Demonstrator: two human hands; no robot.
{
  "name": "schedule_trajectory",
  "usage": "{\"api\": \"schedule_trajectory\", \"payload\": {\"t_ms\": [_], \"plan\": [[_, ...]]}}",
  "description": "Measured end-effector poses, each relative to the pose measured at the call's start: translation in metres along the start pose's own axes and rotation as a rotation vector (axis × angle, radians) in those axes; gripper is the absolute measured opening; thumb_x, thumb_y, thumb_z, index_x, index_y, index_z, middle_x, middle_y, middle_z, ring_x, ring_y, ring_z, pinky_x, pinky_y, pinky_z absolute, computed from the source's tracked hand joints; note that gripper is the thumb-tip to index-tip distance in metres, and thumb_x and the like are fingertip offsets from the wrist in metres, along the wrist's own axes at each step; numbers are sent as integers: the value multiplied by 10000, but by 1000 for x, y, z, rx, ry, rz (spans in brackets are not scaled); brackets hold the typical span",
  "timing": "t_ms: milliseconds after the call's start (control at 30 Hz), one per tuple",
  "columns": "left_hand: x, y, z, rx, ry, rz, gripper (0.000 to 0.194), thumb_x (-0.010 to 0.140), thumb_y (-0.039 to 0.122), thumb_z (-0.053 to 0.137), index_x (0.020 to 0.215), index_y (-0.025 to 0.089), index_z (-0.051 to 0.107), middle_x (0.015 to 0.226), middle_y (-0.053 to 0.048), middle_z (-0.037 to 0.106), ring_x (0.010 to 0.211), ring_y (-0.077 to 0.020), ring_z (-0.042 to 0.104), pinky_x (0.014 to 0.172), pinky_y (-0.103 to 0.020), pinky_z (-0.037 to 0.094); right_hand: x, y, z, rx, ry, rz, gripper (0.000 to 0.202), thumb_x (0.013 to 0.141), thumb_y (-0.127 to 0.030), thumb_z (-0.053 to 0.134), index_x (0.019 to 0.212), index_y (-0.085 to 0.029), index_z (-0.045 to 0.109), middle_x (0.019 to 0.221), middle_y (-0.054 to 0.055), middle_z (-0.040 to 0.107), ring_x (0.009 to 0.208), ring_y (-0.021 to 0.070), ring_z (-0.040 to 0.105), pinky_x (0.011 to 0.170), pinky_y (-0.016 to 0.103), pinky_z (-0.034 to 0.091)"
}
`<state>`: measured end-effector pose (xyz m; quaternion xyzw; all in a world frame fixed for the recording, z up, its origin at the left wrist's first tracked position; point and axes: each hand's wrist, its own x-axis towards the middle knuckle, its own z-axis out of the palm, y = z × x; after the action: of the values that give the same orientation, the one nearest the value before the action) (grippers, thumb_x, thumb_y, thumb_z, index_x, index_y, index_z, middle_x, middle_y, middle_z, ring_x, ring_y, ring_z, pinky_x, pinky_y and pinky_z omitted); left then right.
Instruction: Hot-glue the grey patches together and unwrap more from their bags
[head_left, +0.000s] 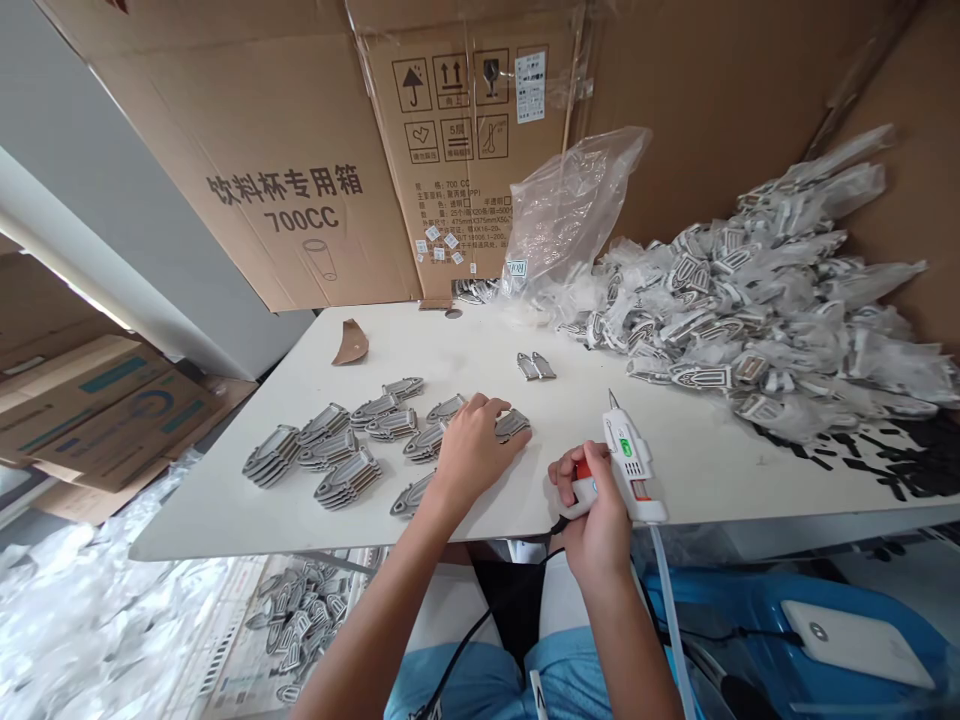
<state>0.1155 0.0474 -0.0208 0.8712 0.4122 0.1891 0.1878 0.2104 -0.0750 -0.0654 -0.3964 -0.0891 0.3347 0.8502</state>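
Note:
My right hand point(604, 515) is wrapped round the handle of a white hot glue gun point(628, 450), its nozzle pointing up and away over the table. A clear glue stick point(670, 610) trails from the back of the gun. My left hand point(472, 450) rests on the table with thumb and fingers round a grey pointed plastic piece point(512, 425), partly hidden by the hand. Left of it lie several small stacks of similar grey pieces point(349, 478), some fanned out. Two more grey pieces point(535, 366) lie side by side farther back.
A heap of bagged grey pieces point(720, 310) covers the table's back right, with black strips point(892, 455) in front. Cardboard boxes point(300, 130) wall the back. A brown cardboard scrap point(351, 343) lies back left. A blue tub point(757, 620) holds a white power bank point(855, 640).

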Motion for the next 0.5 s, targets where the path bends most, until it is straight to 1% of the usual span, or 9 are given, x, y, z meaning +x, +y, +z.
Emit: {"api": "schedule_trajectory", "payload": {"t_ms": [67, 100, 167, 233, 300, 367, 433, 500], "plan": [[3, -5, -12, -35, 2, 8, 396, 936, 459, 760, 1243, 209, 752, 1194, -98, 744, 1036, -287, 728, 900, -396, 549, 0, 0, 0, 20, 6, 5, 252, 937, -402, 777, 824, -228, 635, 688, -60, 568, 486, 65, 387, 648, 280, 482], [5, -8, -19, -44, 11, 7, 368, 955, 448, 735, 1238, 213, 750, 1191, -93, 746, 1029, -278, 731, 901, -393, 551, 0, 0, 1, 30, 9, 10, 252, 933, -398, 785, 824, -228, 634, 678, -64, 561, 487, 64, 384, 659, 277, 487], [12, -16, -36, -16, 40, 2, 277, 1001, 355, 656, 1222, 219, 751, 1189, -88, 747, 1037, -264, 734, 918, -387, 553, -1, -1, 1, 43, 14, 26, 256, 923, -395, 801, 825, -229, 632, 659, -72, 543, 487, 64, 375, 676, 275, 496], [20, -25, -51, 80, 46, 0, 273, 1019, 234, 561, 1205, 223, 760, 1219, -91, 742, 1091, -265, 727, 945, -388, 551, -1, -2, 2, 46, 15, 34, 265, 914, -401, 810, 821, -229, 631, 647, -78, 528, 485, 65, 360, 681, 277, 501], [28, -35, -63, 203, -26, -1, 348, 1016, 159, 484, 1194, 228, 775, 1246, -92, 745, 1143, -276, 716, 975, -401, 547, -1, -2, 2, 43, 15, 35, 275, 910, -409, 813, 813, -227, 632, 644, -78, 527, 485, 66, 351, 680, 280, 502], [35, -44, -70, 302, -162, -7, 402, 1006, 132, 450, 1187, 239, 792, 1262, -87, 757, 1159, -290, 715, 992, -419, 547, -1, -2, 2, 41, 15, 34, 277, 910, -412, 813, 808, -225, 636, 646, -75, 537, 487, 67, 356, 675, 280, 498], [40, -51, -72, 362, -282, -21, 419, 984, 128, 464, 1195, 254, 803, 1290, -78, 765, 1179, -308, 714, 999, -432, 552, -1, -2, 2, 44, 11, 37, 272, 913, -412, 811, 811, -225, 642, 654, -70, 551, 487, 68, 362, 662, 277, 490], [44, -55, -71, 396, -339, -38, 435, 958, 129, 490, 1225, 266, 804, 1326, -76, 764, 1221, -328, 703, 1012, -443, 553, -1, -1, 2, 47, 7, 33, 266, 915, -411, 809, 815, -224, 648, 663, -66, 563, 485, 67, 363, 647, 276, 481]]}}
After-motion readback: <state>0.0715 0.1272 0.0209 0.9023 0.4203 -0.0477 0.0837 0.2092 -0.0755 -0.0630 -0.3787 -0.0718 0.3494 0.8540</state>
